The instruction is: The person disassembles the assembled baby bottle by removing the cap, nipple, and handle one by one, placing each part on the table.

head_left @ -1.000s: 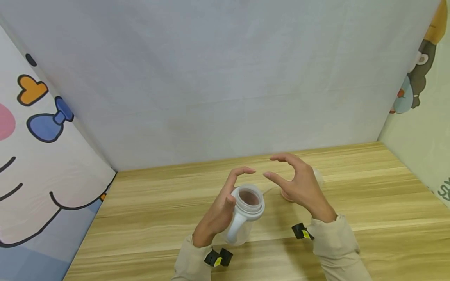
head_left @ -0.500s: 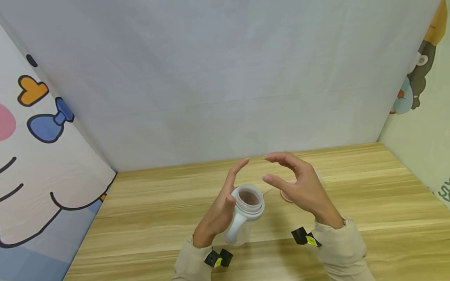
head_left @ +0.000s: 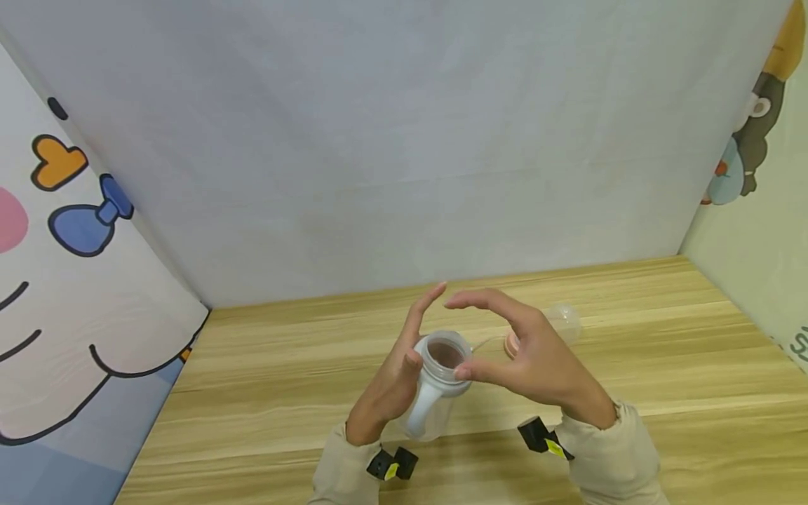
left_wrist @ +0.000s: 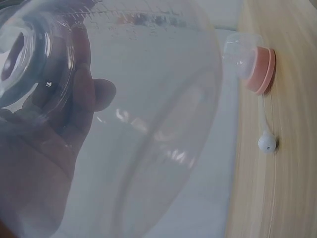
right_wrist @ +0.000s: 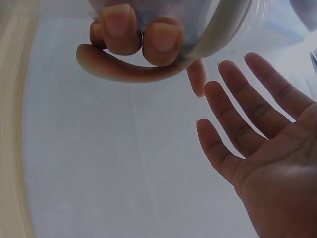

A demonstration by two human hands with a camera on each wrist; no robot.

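Note:
My left hand (head_left: 386, 393) holds a clear baby bottle (head_left: 437, 421) with a white handled collar, its threaded mouth uncapped and turned upward. Curled fingers (right_wrist: 163, 42) of that hand show around the handle (right_wrist: 223, 25) in the right wrist view. Over the bottle's right side, my right hand (head_left: 543, 361) arches with fingers spread, its thumb tip at the rim. The bottle's clear wall (left_wrist: 163, 114) fills much of the left wrist view. Behind the right hand, a pink-ringed bottle top (left_wrist: 260, 69) with a clear dome lies on the table, partly hidden in the head view.
From the pink top runs a thin straw ending in a small white ball (left_wrist: 267, 142). The wooden table (head_left: 284, 379) meets a pale cloth backdrop (head_left: 404, 175) behind. Cartoon-printed panels (head_left: 57, 280) stand at both sides.
The right hand has moved left and slightly down, bringing its thumb to the bottle's rim and uncovering more of the pink top. The left index finger has straightened; the bottle stays in place.

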